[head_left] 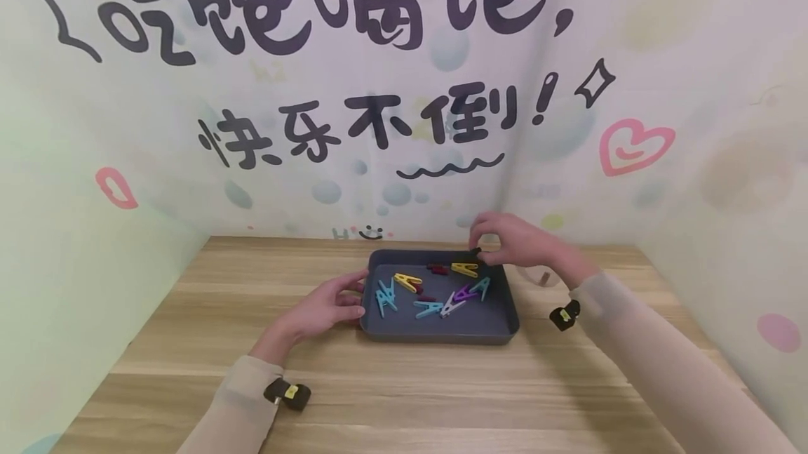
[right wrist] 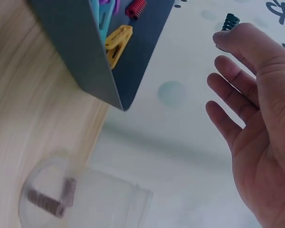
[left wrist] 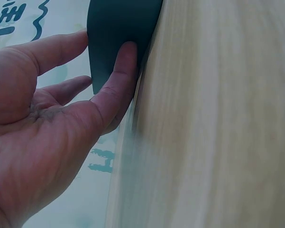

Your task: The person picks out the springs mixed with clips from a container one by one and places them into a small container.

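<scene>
A dark grey tray [head_left: 435,337] stands on the table, holding plastic clothespins and small springs. Against its left wall my left hand [head_left: 325,308] rests its fingertips, fingers fairly straight. Above the tray's far right corner, my right hand [head_left: 519,240] pinches a dark coil spring [right wrist: 230,21] between thumb and finger; part of it is hidden behind the thumb. Inside the tray lie a yellow clothespin [head_left: 465,269], a purple clothespin [head_left: 463,293], a white clothespin [head_left: 451,306], several blue or teal clothespins [head_left: 429,309] and dark red springs [head_left: 440,271].
Right of the tray is a clear plastic cup [right wrist: 109,197] with springs [right wrist: 46,202] in it, partly under my right forearm in the head view. A printed wall [head_left: 379,194] borders the back of the wooden table [head_left: 416,398].
</scene>
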Tool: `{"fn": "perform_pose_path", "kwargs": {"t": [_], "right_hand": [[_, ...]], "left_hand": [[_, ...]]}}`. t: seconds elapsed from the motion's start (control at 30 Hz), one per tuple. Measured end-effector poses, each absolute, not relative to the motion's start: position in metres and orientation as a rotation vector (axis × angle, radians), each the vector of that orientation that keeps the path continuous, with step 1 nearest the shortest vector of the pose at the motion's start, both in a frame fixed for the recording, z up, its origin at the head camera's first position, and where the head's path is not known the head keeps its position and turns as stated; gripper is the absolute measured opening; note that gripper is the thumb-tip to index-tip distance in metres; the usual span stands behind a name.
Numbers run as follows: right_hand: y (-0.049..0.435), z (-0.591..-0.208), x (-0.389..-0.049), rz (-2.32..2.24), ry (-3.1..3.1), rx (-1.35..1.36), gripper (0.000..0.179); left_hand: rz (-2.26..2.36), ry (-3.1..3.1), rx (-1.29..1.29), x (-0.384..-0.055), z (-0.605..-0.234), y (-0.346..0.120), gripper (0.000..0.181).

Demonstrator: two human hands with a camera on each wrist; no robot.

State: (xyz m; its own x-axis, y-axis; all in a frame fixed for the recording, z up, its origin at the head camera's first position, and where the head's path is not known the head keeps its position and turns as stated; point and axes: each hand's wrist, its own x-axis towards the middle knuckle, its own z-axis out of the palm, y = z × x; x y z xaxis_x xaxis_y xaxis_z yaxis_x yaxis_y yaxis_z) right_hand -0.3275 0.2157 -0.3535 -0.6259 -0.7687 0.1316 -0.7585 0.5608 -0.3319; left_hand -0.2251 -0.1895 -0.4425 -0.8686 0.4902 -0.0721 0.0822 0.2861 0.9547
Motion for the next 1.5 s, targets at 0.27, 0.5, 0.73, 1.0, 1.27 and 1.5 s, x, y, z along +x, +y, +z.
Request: {"fn": "perform_pose_path", "kwargs": {"t": [0.27, 0.5, 0.73, 1.0, 1.27, 1.5], "right_hand": [[0.236, -0.35, -0.325, -0.644, 2.803, -1.321, 0.017], [0.258, -0.348, -0.325, -0.676, 2.855, -1.247, 0.019], [0.279, -0.345, -0.325, -0.676, 2.915, -1.129, 0.017], [0.308, -0.351, -0.323, -0.685, 2.979, -1.04, 0.017], [0.332, -0.359, -0.325, -0.703, 3.018, -0.917, 0.017], [0.349, -0.367, -0.329, -0.72, 3.028, -0.82, 0.017]], "left_hand": [[1.596, 2.216, 0.523, -0.224, -0.441, -0.19, 0.072], [1.601, 2.21, 0.526, -0.224, -0.441, -0.19, 0.072], [1.599, 2.218, 0.531, -0.224, -0.44, -0.189, 0.073], [1.594, 2.224, 0.516, -0.225, -0.44, -0.188, 0.073], [1.59, 2.224, 0.509, -0.225, -0.441, -0.189, 0.074], [1.593, 2.223, 0.497, -0.224, -0.44, -0.188, 0.073]]}}
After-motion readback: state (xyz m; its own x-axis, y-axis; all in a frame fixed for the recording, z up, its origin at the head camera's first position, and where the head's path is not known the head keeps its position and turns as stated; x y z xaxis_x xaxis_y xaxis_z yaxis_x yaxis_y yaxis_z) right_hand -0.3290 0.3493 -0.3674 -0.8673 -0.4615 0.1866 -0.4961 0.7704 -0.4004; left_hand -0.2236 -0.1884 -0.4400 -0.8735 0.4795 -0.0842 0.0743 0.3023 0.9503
